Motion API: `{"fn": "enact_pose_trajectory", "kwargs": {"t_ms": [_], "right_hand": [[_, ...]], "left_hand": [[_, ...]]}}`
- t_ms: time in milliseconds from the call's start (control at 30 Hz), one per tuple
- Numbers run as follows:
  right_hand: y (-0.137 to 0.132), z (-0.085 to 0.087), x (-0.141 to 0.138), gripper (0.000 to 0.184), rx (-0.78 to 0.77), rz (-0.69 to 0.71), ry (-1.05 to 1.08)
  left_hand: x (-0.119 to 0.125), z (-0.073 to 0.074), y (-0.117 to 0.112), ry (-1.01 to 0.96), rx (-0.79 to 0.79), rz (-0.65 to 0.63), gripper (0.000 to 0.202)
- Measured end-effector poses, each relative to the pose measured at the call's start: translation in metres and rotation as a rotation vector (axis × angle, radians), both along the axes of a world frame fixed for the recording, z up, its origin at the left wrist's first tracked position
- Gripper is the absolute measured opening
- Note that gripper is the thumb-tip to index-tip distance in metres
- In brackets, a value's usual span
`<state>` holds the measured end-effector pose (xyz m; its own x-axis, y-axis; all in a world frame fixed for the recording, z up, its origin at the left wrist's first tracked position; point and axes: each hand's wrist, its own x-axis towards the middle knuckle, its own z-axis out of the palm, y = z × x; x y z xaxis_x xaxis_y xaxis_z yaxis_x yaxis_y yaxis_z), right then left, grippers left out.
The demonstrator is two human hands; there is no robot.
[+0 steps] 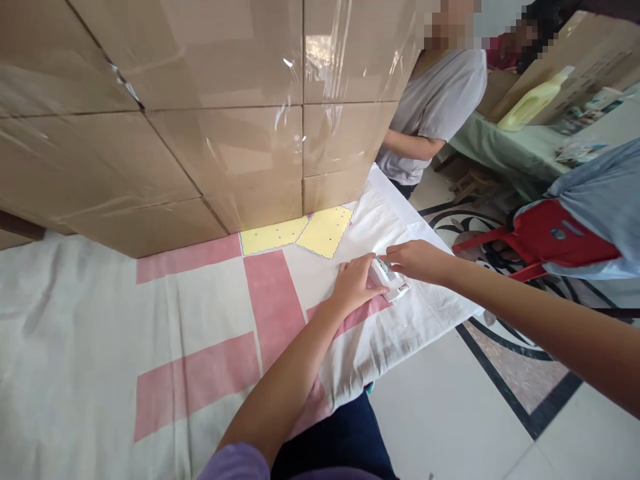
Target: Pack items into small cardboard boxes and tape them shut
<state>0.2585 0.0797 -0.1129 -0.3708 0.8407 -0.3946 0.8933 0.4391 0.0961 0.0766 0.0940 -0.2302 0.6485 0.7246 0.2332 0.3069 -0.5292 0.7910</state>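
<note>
My left hand (354,283) and my right hand (419,260) meet near the right edge of a table covered with a white and pink checked cloth (200,313). Both hands grip a small white device (389,280) that rests on the cloth, the left from the near side and the right from the far side. Fingers of both hands are curled round it. Two pale yellow cards with dotted edges (300,233) lie flat just beyond the hands.
A tall stack of plastic-wrapped cardboard boxes (225,113) fills the back of the table. A person in a grey shirt (435,113) stands at the far corner. A red plastic chair (545,240) and a green-covered table with a yellow bottle (533,103) stand on the right.
</note>
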Motion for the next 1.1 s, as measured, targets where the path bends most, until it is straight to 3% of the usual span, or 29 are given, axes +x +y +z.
{"fn": "enact_pose_trajectory", "kwargs": {"t_ms": [200,367,667,867,1100], "right_hand": [[0.014,0.000,0.005,0.015,-0.072,0.037,0.051],[0.020,0.001,0.010,0.023,-0.139,0.037,0.093],[-0.007,-0.007,0.011,0.035,-0.006,-0.062,0.197],[-0.015,-0.003,0.012,0.034,0.106,-0.011,0.190],[-0.015,0.003,0.013,0.031,0.126,-0.002,0.128]], "left_hand": [[0.000,0.003,0.000,0.006,-0.034,0.002,0.073],[-0.001,0.006,0.000,-0.026,-0.042,0.002,0.070],[-0.001,0.002,0.000,-0.017,-0.014,0.011,0.072],[-0.001,0.001,0.001,-0.009,-0.012,0.003,0.073],[-0.001,0.001,0.002,0.007,-0.027,-0.006,0.072]]}}
